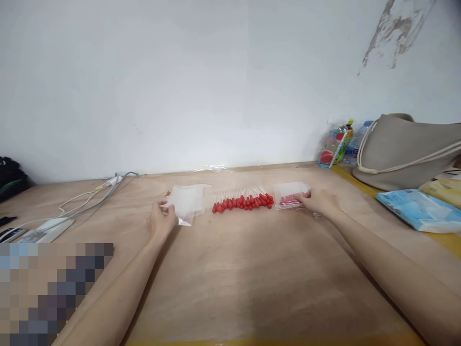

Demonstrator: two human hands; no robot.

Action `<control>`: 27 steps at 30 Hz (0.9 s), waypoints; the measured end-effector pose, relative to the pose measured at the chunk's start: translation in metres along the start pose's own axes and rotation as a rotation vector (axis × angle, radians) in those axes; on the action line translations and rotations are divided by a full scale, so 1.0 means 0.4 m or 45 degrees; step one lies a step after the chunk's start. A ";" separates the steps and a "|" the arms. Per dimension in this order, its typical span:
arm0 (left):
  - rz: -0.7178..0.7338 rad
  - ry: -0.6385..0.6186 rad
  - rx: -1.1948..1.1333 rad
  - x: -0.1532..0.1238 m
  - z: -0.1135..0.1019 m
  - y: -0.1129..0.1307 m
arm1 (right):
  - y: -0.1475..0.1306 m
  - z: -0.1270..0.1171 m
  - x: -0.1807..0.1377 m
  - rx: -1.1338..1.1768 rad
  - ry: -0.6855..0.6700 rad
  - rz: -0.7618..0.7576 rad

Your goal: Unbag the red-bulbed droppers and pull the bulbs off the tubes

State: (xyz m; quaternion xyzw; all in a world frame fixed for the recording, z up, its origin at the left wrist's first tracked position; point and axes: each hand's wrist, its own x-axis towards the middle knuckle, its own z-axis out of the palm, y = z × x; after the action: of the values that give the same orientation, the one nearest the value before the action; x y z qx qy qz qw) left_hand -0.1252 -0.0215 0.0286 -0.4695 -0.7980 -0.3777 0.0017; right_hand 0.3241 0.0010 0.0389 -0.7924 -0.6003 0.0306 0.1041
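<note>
A row of white sticks with red bulb-shaped tips (243,201) lies on the wooden table, tips toward me. To its left is a small pile of clear plastic bags (187,199), flat and overlapping. My left hand (163,219) is at the left edge of this pile, fingers curled and closed on a bag there. Right of the row, a clear zip bag (290,190) holds several red-tipped sticks. My right hand (320,201) grips its right side between thumb and fingers, and the fingers hide that edge.
White and grey cables (108,190) run to a white power strip (48,229) on the left. At right are a blue tissue pack (419,209), a grey bag with cord (410,149) and drink bottles (333,146) against the wall. A pixelated patch covers the lower left.
</note>
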 end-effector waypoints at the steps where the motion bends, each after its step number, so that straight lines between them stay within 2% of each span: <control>1: -0.026 -0.001 0.072 0.009 -0.003 -0.008 | 0.002 -0.001 0.003 0.019 0.003 0.010; 3: -0.042 -0.016 0.163 0.016 -0.007 -0.018 | 0.009 -0.008 0.008 0.078 0.019 0.019; 5: -0.033 0.039 0.213 0.015 -0.010 -0.021 | 0.020 -0.023 0.014 0.177 0.065 0.020; 9: 0.082 0.385 0.245 -0.013 -0.018 0.005 | 0.020 -0.070 0.001 0.602 0.409 -0.001; 10: 0.160 0.397 0.176 -0.029 -0.018 0.019 | 0.009 -0.082 -0.012 0.767 0.501 -0.028; 11: 0.248 0.343 0.061 -0.050 -0.018 0.035 | -0.006 -0.092 -0.031 0.944 0.550 -0.066; 13: 0.395 0.019 -0.295 -0.106 -0.014 0.072 | -0.051 -0.100 -0.081 1.301 0.490 -0.180; 15: 0.406 -0.419 -0.605 -0.176 -0.008 0.112 | -0.105 -0.089 -0.144 1.539 0.339 -0.327; 16: 0.358 -0.667 -0.742 -0.212 -0.006 0.130 | -0.132 -0.075 -0.176 1.587 0.279 -0.398; 18: 0.152 -1.142 -0.998 -0.277 -0.003 0.159 | -0.179 -0.036 -0.237 1.620 0.154 -0.457; 19: 0.034 -1.277 -1.110 -0.302 -0.002 0.169 | -0.197 -0.013 -0.262 1.639 0.054 -0.496; 21: -0.149 -1.413 -1.244 -0.335 0.001 0.179 | -0.219 0.030 -0.300 1.668 -0.142 -0.551; 24: -0.233 -1.411 -1.265 -0.343 0.007 0.174 | -0.224 0.070 -0.325 1.478 -0.305 -0.590; 26: -0.215 -1.477 -1.251 -0.331 0.007 0.170 | -0.215 0.076 -0.324 1.230 -0.303 -0.705; 27: -0.198 -1.545 -1.240 -0.323 0.005 0.170 | -0.210 0.075 -0.320 1.104 -0.240 -0.777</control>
State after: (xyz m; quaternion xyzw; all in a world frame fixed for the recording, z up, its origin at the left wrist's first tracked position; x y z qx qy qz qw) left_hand -0.0012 -0.0982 0.0219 -0.4844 -0.4345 -0.3616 -0.6677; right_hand 0.2041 -0.0964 0.0167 -0.4600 -0.7423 0.3150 0.3716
